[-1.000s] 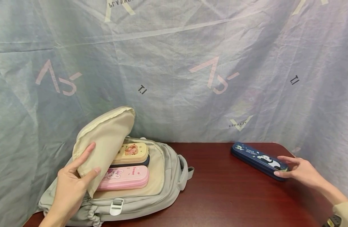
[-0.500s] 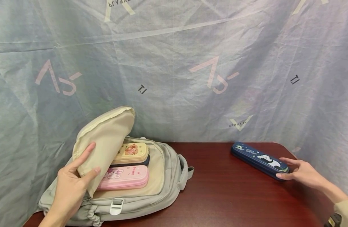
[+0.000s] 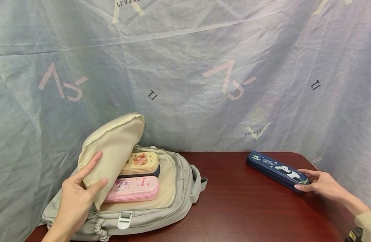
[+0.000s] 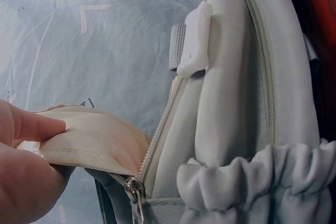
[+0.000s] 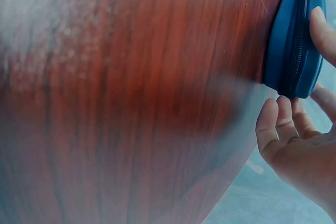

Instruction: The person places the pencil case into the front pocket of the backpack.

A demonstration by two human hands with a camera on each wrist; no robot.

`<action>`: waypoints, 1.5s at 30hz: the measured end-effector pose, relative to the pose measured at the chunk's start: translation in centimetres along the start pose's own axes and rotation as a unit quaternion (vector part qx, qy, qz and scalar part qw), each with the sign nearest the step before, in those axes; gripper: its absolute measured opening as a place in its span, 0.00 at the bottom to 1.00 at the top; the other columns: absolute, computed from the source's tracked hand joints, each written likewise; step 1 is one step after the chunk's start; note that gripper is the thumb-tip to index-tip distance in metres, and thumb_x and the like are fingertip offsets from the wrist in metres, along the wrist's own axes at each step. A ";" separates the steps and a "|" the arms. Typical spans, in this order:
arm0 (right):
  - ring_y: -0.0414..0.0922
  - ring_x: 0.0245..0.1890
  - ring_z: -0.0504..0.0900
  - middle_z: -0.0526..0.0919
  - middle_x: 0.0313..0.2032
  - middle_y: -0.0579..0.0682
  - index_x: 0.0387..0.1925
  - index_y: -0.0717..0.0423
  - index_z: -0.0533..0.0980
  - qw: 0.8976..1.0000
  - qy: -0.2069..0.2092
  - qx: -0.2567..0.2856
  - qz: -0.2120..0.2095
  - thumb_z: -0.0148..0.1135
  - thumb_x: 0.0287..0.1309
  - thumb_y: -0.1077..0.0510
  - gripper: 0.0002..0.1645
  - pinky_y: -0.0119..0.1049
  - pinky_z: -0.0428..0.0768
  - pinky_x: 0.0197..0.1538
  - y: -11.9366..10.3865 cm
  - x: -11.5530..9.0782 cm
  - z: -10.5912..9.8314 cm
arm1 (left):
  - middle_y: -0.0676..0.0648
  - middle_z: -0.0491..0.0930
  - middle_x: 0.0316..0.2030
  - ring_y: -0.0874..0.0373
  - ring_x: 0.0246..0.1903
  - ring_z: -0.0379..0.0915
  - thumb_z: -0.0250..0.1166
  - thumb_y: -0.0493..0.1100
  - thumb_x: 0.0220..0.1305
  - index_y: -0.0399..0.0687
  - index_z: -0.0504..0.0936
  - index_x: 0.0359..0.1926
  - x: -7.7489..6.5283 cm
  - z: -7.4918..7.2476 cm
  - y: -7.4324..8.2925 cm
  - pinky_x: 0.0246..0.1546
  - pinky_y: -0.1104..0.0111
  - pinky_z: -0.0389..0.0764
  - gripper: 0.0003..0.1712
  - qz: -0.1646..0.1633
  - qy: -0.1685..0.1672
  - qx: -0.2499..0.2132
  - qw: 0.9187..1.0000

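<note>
My left hand (image 3: 76, 196) pinches the cream lining of the raised flap (image 3: 114, 151) of a grey backpack (image 3: 170, 210), thumb on the inner side. Lying in the uncovered compartment are a pink pencil case (image 3: 140, 188) with a bunny and a yellow pencil case (image 3: 144, 160) on top of a dark blue one (image 3: 156, 172); the flap hides their left ends. Far to the right, my right hand (image 3: 326, 185) holds the near end of a navy panda pencil case (image 3: 271, 169) between thumb and fingers. In the right wrist view, the thumb lies against this case's side (image 5: 310, 35).
The reddish-brown table (image 3: 234, 208) stretches between backpack and navy case. A printed grey cloth (image 3: 185, 94) hangs behind and along both sides. A white buckle (image 3: 125, 220) and a zipper pull (image 4: 135, 187) sit on the backpack's near side.
My right thumb and fingers have shifted slightly toward the end of the navy pencil case, which stays in about the same place. The left hand and flap have hardly moved.
</note>
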State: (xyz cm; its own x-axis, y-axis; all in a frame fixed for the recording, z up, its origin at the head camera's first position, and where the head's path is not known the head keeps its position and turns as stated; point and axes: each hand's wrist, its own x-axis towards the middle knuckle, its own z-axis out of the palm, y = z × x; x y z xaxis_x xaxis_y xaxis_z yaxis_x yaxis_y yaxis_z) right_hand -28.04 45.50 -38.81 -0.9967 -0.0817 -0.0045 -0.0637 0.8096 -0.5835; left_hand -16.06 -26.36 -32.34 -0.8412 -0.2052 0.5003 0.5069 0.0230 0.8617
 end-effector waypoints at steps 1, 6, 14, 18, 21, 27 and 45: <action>0.47 0.42 0.77 0.81 0.52 0.72 0.71 0.77 0.64 1.000 0.001 0.001 0.000 0.76 0.63 0.47 0.51 0.36 0.78 0.32 0.0 0.0 0.0 | 0.55 0.70 0.75 0.68 0.69 0.65 0.64 0.13 0.59 0.37 0.72 0.74 0.0 0.0 0.0 0.60 0.82 0.72 0.42 0.000 0.000 0.000 1.000; 0.41 0.39 0.75 0.81 0.49 0.66 0.71 0.76 0.65 1.000 0.001 0.014 -0.006 0.76 0.63 0.49 0.49 0.34 0.76 0.32 -0.2 -0.3 0.1 | 0.55 0.69 0.75 0.68 0.69 0.66 0.63 0.13 0.59 0.37 0.72 0.74 0.0 0.0 0.0 0.60 0.82 0.72 0.42 0.002 -0.001 -0.002 1.000; 0.39 0.35 0.72 0.76 0.30 0.51 0.71 0.66 0.71 0.996 -0.019 0.064 -0.051 0.75 0.63 0.56 0.39 0.34 0.70 0.33 0.2 -0.5 0.9 | 0.55 0.70 0.74 0.69 0.67 0.68 0.62 0.13 0.59 0.37 0.72 0.74 0.0 0.0 -0.1 0.60 0.80 0.73 0.42 0.004 0.001 -0.012 1.000; 0.41 0.29 0.71 0.66 0.24 0.44 0.71 0.57 0.73 0.994 -0.023 0.094 -0.057 0.75 0.62 0.59 0.37 0.36 0.68 0.31 0.3 -0.5 1.1 | 0.54 0.69 0.75 0.68 0.68 0.67 0.63 0.13 0.60 0.38 0.72 0.75 0.0 0.0 -0.1 0.60 0.79 0.73 0.43 0.000 0.003 -0.009 1.000; 0.41 0.33 0.73 0.74 0.32 0.49 0.73 0.67 0.68 0.996 -0.027 0.073 -0.037 0.75 0.63 0.55 0.43 0.35 0.70 0.32 -0.1 -0.5 0.9 | 0.53 0.68 0.75 0.68 0.68 0.67 0.63 0.13 0.60 0.39 0.72 0.75 0.0 0.0 0.0 0.60 0.79 0.73 0.43 -0.006 0.007 -0.004 1.000; 0.44 0.42 0.74 0.79 0.49 0.59 0.72 0.76 0.64 0.999 -0.036 0.033 -0.015 0.74 0.65 0.50 0.48 0.35 0.74 0.37 -0.7 -0.5 0.6 | 0.53 0.68 0.76 0.68 0.69 0.66 0.63 0.14 0.60 0.39 0.72 0.75 0.1 0.0 0.0 0.60 0.80 0.72 0.43 -0.008 0.005 0.001 1.000; 0.41 0.39 0.75 0.78 0.29 0.51 0.75 0.73 0.61 0.992 -0.069 0.107 -0.022 0.74 0.64 0.55 0.49 0.35 0.69 0.37 -0.5 -0.2 1.4 | 0.54 0.69 0.75 0.68 0.68 0.67 0.63 0.14 0.60 0.39 0.72 0.75 0.0 0.0 -0.1 0.60 0.80 0.73 0.42 -0.001 0.007 -0.001 1.000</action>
State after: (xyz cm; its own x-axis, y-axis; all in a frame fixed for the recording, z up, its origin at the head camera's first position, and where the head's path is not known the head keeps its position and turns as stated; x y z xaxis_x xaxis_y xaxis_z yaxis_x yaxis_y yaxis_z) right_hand -27.75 44.31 -39.61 -0.9756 -0.2056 -0.0774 -0.0807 0.6630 -0.7443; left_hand -16.15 -26.34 -32.43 -0.8397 -0.2181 0.4974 0.5056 0.0208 0.8625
